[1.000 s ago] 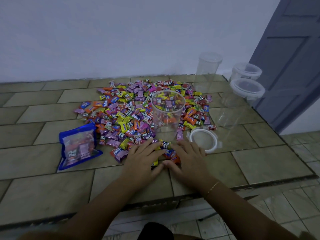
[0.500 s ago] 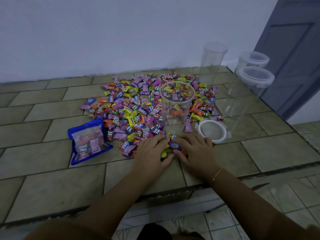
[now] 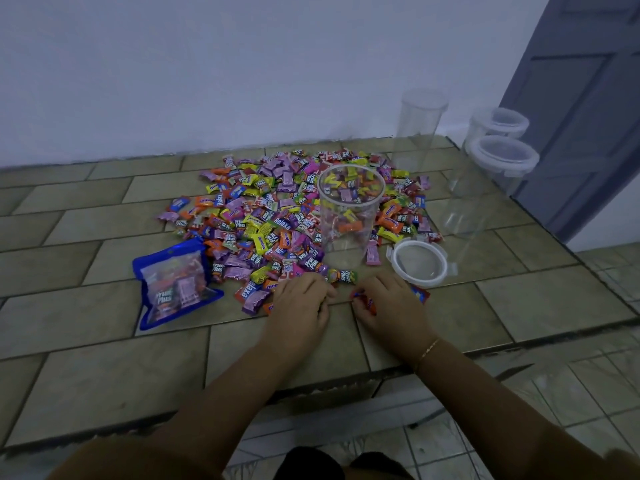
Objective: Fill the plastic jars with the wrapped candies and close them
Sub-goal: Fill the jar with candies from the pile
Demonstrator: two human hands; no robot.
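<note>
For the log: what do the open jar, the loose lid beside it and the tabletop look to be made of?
Open jar: clear, glossy plastic by the look; candies show straight through its wall.
Loose lid: whitish plastic rim with side clips around a see-through centre.
Tabletop: glazed-looking beige tiles, probably ceramic, with visible grout lines.

Count: four clear jars, one open (image 3: 350, 216), three lidded at 2 o'clock (image 3: 421, 131); one loose lid (image 3: 419, 263); one blue bag (image 3: 175, 284); candies (image 3: 256, 216) uncountable.

Purple, yellow, orange candies (image 3: 263, 216); blue-edged pouch (image 3: 175, 280); perhaps greenish-tan tiles (image 3: 104, 368)
</note>
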